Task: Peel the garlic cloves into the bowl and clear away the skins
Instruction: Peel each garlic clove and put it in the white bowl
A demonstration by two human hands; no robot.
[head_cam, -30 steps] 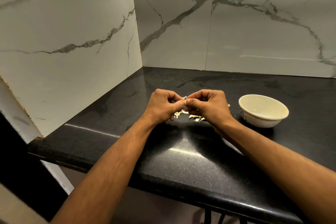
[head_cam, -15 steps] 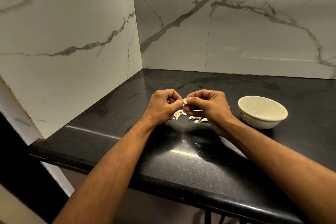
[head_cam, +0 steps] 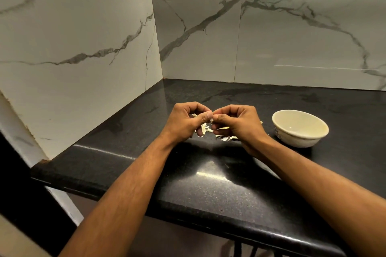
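Garlic clove pinched between both thumbs, bowl off to the right

From where I'm watching, the left hand (head_cam: 184,120) and right hand (head_cam: 236,122) meet fingertip to fingertip just above the counter (head_cam: 208,183), both curled closed on a small pale clove (head_cam: 211,119) I can barely see between them, so I can't tell which way its long axis runs. The cream bowl (head_cam: 300,128) sits right of the hands, nearer the right one, so I'd guess that hand does the drop. It's smooth, round, glossy, and I can't spot any cloves inside. Thin papery skins (head_cam: 205,129) lie scattered under the hands on polished black speckled stone. Marble-look tile walls (head_cam: 83,37) behind.
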